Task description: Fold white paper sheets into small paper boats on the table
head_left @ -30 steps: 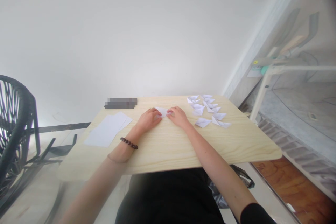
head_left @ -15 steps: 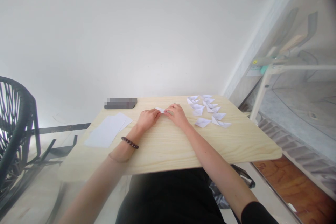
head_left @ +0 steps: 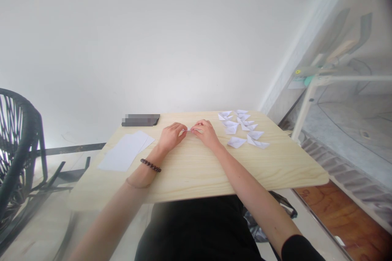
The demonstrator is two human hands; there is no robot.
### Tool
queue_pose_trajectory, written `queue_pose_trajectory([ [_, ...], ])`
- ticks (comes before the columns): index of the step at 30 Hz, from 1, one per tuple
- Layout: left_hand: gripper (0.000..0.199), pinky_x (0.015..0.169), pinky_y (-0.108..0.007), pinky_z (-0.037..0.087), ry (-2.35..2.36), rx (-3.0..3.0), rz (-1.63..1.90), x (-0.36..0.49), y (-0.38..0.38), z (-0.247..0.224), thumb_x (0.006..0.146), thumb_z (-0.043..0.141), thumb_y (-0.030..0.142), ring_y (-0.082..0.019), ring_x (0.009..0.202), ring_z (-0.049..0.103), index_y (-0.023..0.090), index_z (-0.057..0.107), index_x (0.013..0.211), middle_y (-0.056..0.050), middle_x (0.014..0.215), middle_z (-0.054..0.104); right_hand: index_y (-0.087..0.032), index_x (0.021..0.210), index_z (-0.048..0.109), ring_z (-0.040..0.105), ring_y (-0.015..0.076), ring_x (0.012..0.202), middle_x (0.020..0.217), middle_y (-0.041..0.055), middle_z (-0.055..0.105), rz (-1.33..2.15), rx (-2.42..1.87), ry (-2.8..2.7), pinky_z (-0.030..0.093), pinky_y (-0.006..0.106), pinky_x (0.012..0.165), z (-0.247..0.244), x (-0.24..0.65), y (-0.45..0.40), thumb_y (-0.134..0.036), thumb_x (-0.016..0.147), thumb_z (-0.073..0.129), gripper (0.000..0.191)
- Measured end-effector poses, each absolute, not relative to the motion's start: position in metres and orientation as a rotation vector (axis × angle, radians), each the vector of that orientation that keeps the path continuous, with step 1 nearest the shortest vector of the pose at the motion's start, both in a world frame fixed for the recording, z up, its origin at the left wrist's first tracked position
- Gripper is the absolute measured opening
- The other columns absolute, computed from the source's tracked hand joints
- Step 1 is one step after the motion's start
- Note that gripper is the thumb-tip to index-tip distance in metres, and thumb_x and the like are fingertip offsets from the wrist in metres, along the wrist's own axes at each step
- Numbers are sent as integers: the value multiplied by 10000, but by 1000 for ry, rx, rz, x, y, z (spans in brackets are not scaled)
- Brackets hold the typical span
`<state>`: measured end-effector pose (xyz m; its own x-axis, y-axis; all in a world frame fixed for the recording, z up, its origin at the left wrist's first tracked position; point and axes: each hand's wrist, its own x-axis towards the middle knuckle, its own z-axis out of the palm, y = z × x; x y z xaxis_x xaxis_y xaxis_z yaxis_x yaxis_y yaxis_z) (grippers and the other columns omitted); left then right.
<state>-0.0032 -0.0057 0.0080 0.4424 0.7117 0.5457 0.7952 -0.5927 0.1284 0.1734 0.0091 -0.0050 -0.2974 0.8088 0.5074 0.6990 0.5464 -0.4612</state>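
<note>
A small folded piece of white paper (head_left: 189, 130) is pinched between my two hands, just above the middle of the table (head_left: 190, 171). My left hand (head_left: 172, 136), below a dark bead bracelet (head_left: 150, 165), grips its left end. At the right end, the fingers of my right hand (head_left: 206, 133) are closed on it. The paper looks thin, nearly edge-on, and the fingers cover most of it. To the right of my right hand sit several white folded paper boats (head_left: 236, 142) in loose rows.
Flat white paper sheets (head_left: 124, 153) lie overlapping on the table's left side. Behind them is a dark flat object (head_left: 140, 120), blurred out. A dark woven chair (head_left: 23, 147) stands at the left, and a white wall (head_left: 183, 40) rises beyond the table.
The folded paper has tilted, showing less of its face than before. My left hand has shifted very slightly; the boats and sheets stay put.
</note>
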Motion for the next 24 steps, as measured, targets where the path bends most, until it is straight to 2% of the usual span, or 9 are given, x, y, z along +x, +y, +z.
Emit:
queue_pose_trajectory([
  [8, 201, 770, -277, 391, -1254, -2568, -861, -5, -3, 7, 816, 408, 261, -147, 858, 533, 180, 591, 817, -53, 861, 621, -261, 813, 660, 441, 147, 876, 930, 18, 518, 173, -1170, -2074, 353, 281, 839, -8, 174, 12, -280, 759, 525, 146],
  [19, 186, 784, -282, 378, -1219, -2675, -757, -3, -2, 4, 807, 411, 241, -137, 805, 547, 186, 588, 791, -36, 821, 625, -252, 748, 663, 453, 148, 866, 885, 18, 510, 147, -1228, -2069, 357, 282, 825, -13, 175, 15, -125, 711, 519, 196],
  [24, 238, 766, -272, 406, -1312, -2774, -758, -5, -3, 2, 814, 389, 321, -149, 841, 541, 201, 584, 880, -39, 889, 608, -219, 763, 663, 501, 105, 783, 864, 13, 532, 271, -1182, -2120, 387, 225, 763, -23, 179, 23, -96, 716, 482, 224],
])
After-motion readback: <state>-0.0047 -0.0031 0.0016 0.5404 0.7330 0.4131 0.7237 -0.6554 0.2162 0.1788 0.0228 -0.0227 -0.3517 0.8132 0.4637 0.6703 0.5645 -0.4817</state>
